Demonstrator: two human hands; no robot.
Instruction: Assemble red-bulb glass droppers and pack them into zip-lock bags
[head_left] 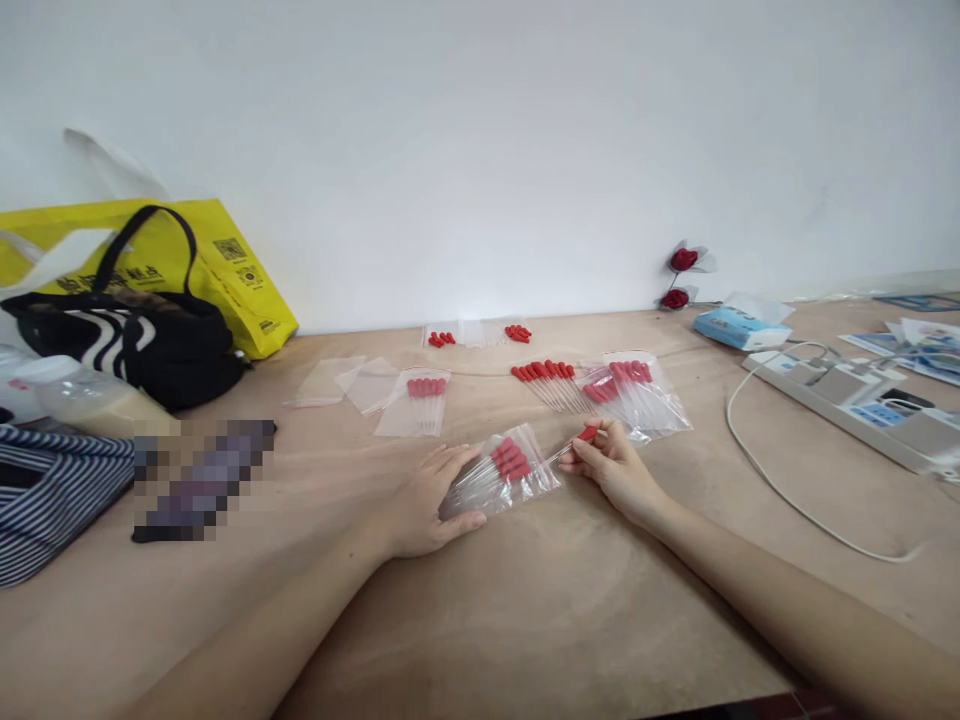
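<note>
A clear zip bag point(536, 478) holding several red-tipped sticks lies on the wooden table, its mouth toward the right. My left hand point(435, 500) rests at its left end, thumb and fingers spread around the bag's edges and gripping it. Pinched in my right hand point(604, 462) is one red-tipped stick point(586, 434), its thin end pointing left at the bag's mouth; whether the end is inside is too small to tell. Behind lie a row of loose red-tipped sticks point(555, 385), filled bags point(645, 400) at the right and another bag with sticks point(426, 405) at the left.
Flat clear bags point(326, 382) lie left of centre; small red pieces point(517, 333) sit near the wall. Black bag point(165, 345), yellow bag point(247, 290) and striped bag point(67, 490) stand left. Right: tissue pack point(739, 327), power strip point(847, 405), white cable point(780, 490).
</note>
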